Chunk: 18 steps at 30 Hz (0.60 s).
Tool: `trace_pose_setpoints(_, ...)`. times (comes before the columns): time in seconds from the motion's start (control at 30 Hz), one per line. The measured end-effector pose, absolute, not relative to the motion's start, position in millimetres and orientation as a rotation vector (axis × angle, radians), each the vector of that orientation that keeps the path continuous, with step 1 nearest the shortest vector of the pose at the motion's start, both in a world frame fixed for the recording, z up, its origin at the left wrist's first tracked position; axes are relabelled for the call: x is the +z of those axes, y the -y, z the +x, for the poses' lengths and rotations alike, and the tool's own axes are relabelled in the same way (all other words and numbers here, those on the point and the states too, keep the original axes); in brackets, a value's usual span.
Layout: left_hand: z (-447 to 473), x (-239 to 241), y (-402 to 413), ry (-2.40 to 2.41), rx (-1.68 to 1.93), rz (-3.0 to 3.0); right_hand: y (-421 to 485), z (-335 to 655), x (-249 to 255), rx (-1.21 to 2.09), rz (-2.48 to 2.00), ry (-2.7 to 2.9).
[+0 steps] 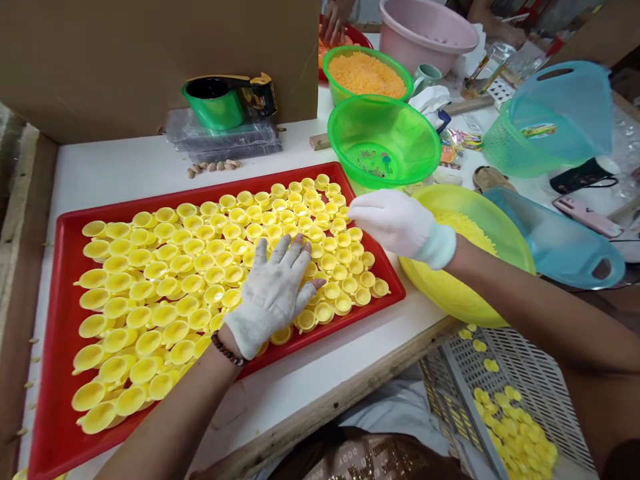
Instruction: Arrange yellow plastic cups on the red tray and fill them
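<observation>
Rows of small round yellow plastic cups (pixel 165 313) with little tabs fill a red tray (pixel 320 330) on the table. My left hand (pixel 275 283), in a white glove with bare fingertips, lies over the cups right of the tray's middle, fingers spread. At the tray's right edge is my right hand (pixel 390 220), also gloved, its fingers drawn together beside the outermost cups. Whatever those fingertips hold, if anything, is hidden. Under my right wrist a yellow basin (pixel 500 293) contains small yellow pieces (pixel 465 230).
Behind the tray stand a green bowl (pixel 385 133), a bowl of orange pieces (pixel 367 75) and a pink basin (pixel 430 27). A green cup (pixel 217 107) rests on a wrapped block at back left. More yellow pieces lie in a grey crate (pixel 540 373) below. Other people's hands (pixel 334 23) show behind.
</observation>
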<state>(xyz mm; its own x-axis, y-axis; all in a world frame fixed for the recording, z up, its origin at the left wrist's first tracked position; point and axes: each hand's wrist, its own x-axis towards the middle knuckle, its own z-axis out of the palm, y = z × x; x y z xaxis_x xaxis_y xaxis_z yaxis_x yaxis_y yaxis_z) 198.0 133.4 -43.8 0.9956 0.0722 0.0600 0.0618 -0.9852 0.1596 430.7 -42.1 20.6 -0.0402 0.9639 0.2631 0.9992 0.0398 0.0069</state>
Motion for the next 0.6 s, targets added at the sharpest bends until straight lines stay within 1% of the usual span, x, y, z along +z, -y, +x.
trace_pose_setpoints(0.1,203,-46,-135,-0.068,0.114,3.001,97,430,36,-0.458,-2.034,1.842)
trace_pose_setpoints(0.17,208,-46,-137,-0.074,0.176,2.991,133,432,39,-0.47,-2.111,1.644)
trace_pose_setpoints(0.27,221,-49,-136,-0.042,0.206,2.955,176,447,29,-0.333,-2.345,1.36)
trace_pose_setpoints(0.4,239,-56,-133,0.032,0.153,2.86,195,471,-6,-0.003,-2.692,1.124)
trace_pose_setpoints(0.5,233,-56,-140,-0.031,0.245,2.723,189,467,-28,0.19,-2.779,1.2)
trace_pose_setpoints(0.6,200,-52,-143,-0.119,0.393,2.593,186,445,-35,0.287,-2.676,1.369)
